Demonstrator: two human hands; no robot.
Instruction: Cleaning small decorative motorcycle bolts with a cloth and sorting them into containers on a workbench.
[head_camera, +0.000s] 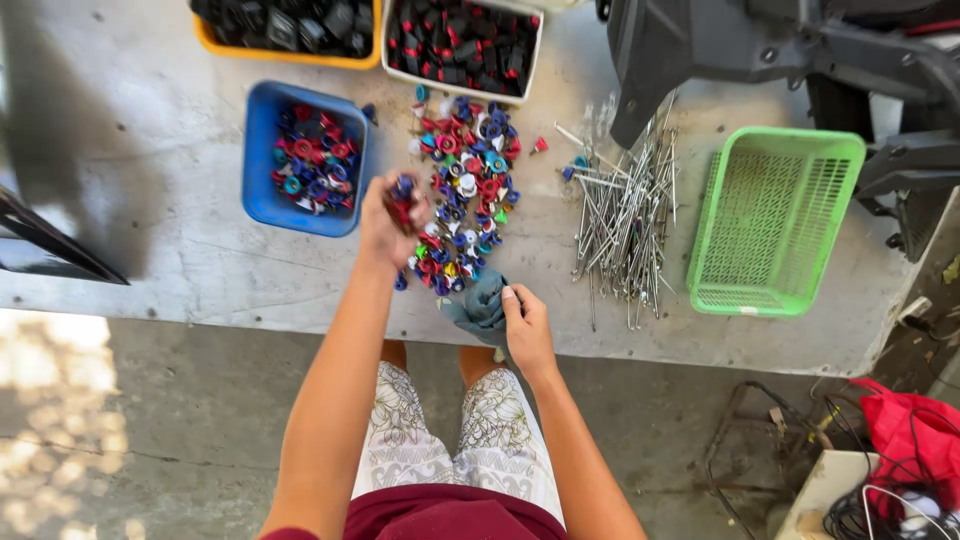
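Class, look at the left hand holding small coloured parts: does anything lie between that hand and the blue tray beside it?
Nothing visible does. The left hand hangs just right of the blue tray, with only bare table between them.

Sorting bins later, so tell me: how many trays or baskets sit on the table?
4: blue tray at left, yellow tray and white tray at the top edge, partly cropped, and green basket at right.

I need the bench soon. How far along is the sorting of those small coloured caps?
Done: some caps already lie in the blue tray. In hand: the left hand holds a few; the right hand rests on a grey cloth. Left: a large pile on the table.
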